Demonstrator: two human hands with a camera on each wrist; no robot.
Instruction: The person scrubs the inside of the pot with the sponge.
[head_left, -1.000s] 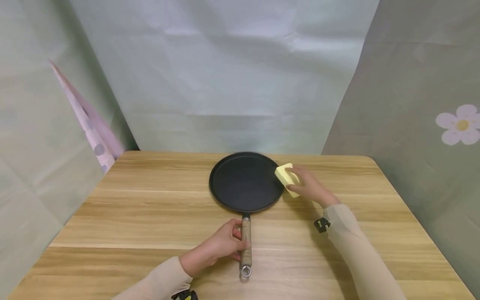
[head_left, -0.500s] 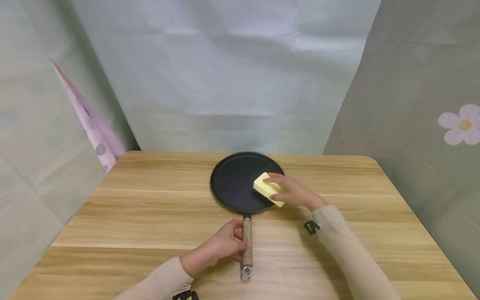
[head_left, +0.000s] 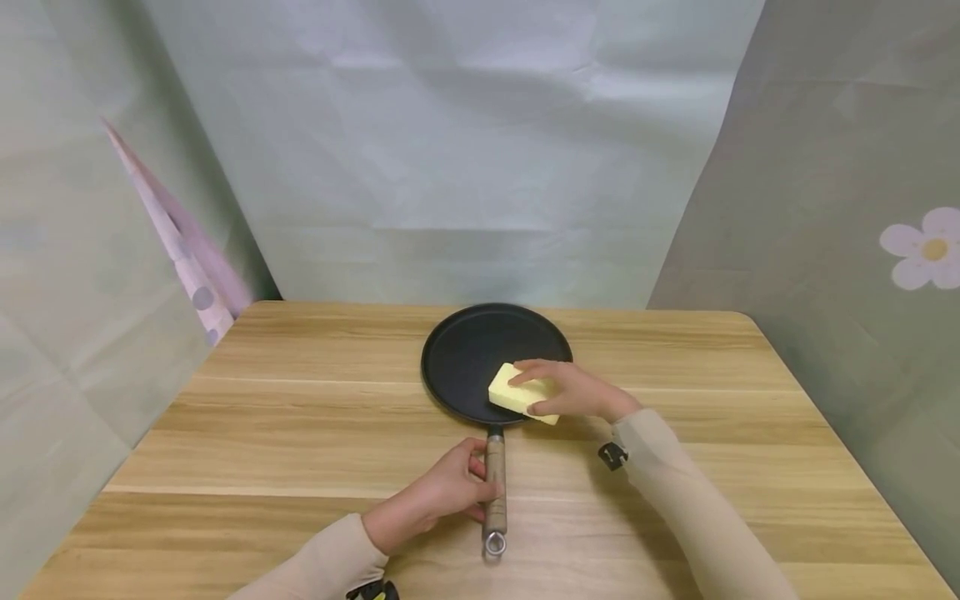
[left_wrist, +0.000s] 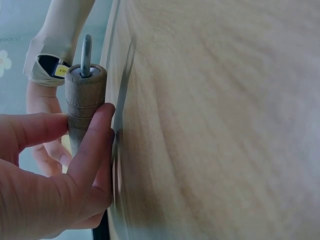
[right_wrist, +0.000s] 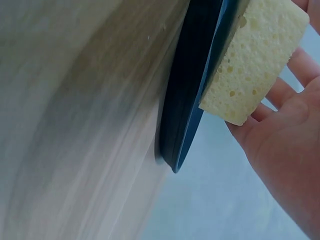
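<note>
On the big wooden table (head_left: pixel 300 433) sits our flat black pan (head_left: pixel 468 354), and the yellow sponge (head_left: pixel 517 393) lies on its near right part. To do this well, we think we should press the sponge flat and keep the pan from sliding. Our left hand (head_left: pixel 438 493) is curled tight round the pan's wooden handle (head_left: pixel 494 483), and our right hand (head_left: pixel 570 392) pinches the sponge with bent fingers.

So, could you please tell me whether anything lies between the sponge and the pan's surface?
Nothing visible does: the right hand presses the yellow sponge flat onto the black pan, near its rim on the handle side.
</note>
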